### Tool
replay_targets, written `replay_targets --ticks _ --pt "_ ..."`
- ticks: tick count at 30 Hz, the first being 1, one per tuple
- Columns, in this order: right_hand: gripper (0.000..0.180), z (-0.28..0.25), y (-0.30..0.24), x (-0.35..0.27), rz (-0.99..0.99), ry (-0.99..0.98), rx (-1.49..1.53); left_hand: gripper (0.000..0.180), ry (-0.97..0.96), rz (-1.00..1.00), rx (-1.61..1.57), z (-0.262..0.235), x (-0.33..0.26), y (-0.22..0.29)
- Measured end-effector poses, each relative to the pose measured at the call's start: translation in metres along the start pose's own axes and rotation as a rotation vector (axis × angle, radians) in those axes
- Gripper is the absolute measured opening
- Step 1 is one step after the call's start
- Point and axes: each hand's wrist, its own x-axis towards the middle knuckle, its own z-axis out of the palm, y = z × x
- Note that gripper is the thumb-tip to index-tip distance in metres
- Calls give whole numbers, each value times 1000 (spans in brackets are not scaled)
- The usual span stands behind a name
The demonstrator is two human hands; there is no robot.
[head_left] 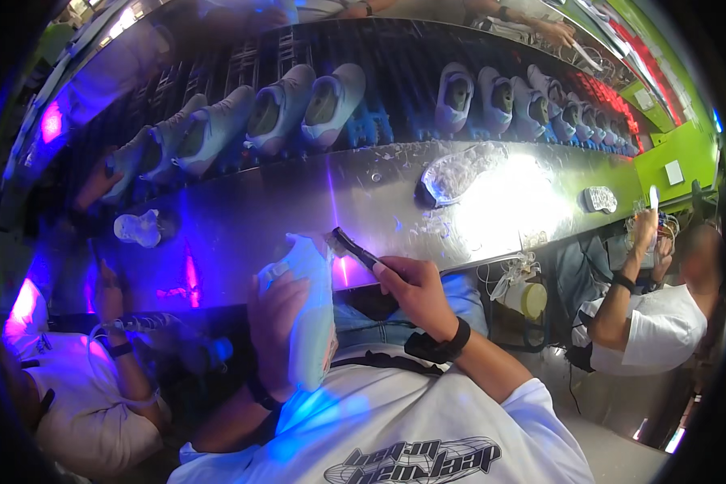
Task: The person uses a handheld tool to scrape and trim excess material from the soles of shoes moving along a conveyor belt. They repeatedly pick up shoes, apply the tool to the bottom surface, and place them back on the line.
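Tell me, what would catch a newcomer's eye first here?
Probably the pale shoe at centre, held by the left hand while the right hand puts a dark brush to its top end. Behind it, a row of pale shoes stands along a dark conveyor, past a shiny metal workbench washed in purple light with a bright white glare on its right.

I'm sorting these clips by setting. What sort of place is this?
Most likely a shoe factory assembly line. A row of pale shoes rides a dark conveyor behind a long metal workbench. The left hand holds a white shoe, the right hand a dark brush, with co-workers either side.
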Motion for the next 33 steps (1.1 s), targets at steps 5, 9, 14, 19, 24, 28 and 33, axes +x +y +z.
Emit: replay_targets --ticks 5,9,14,19,24,28,33 --pt "23 -3 4 -19 80 -133 211 66 26 -8 7 3 -1 5" --pt "21 0 9 -30 -35 -85 209 66 83 47 21 12 -2 1" --pt "22 -7 -3 -11 -190 14 -147 66 94 44 20 10 -3 7" --pt "27 -12 -2 -21 -212 -59 -156 65 71 40 32 11 -6 6" --pt "26 -26 -23 -46 -15 -215 45 65 54 15 41 9 -3 9" --pt "26 -33 -24 -60 -72 -261 40 64 -1 -9 75 10 -4 11" --pt "24 -34 -23 -77 -191 -177 44 42 72 -123 7 17 1 24"
